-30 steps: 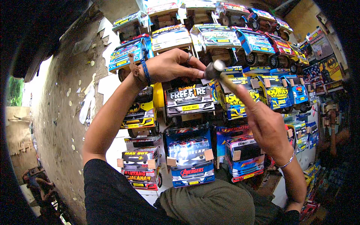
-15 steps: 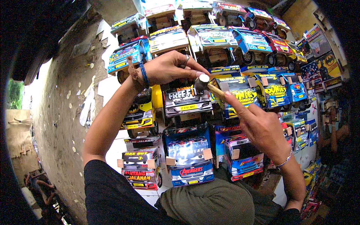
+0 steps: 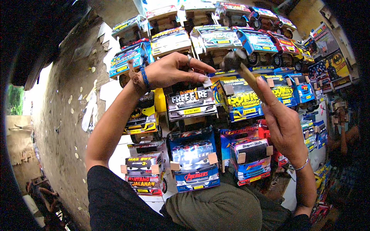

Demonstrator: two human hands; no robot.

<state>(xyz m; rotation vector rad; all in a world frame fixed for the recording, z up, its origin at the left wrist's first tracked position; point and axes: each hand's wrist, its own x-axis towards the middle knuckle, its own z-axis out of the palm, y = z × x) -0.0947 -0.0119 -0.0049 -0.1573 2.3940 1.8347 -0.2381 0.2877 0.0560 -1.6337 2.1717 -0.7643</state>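
Note:
My right hand (image 3: 283,127) is closed around the wooden handle of a hammer (image 3: 250,76), its index finger stretched along the handle. The dark hammer head (image 3: 233,60) is up in the air, apart from the toys and a little blurred. My left hand (image 3: 169,71) reaches over a white and black toy truck (image 3: 191,101). Its thumb and fingers pinch a small pale piece (image 3: 207,82) at the upper right corner of that truck's cab. The thumb partly hides this piece. A blue and yellow toy truck (image 3: 242,98) stands just right of it, with small wooden blocks at its sides.
Rows of toy trucks surround my hands, among them a blue one (image 3: 195,173), a black and red one (image 3: 144,173) and a yellow one (image 3: 142,113). White tiles (image 3: 115,150) lie under them. Bare ground (image 3: 61,127) with scraps stretches on the left. Dark green cloth (image 3: 212,208) is close below.
The hammer has lifted away from my left thumb, up and to the right, with my right hand. My left hand stays nearly in place, and the pale piece by its thumb now shows.

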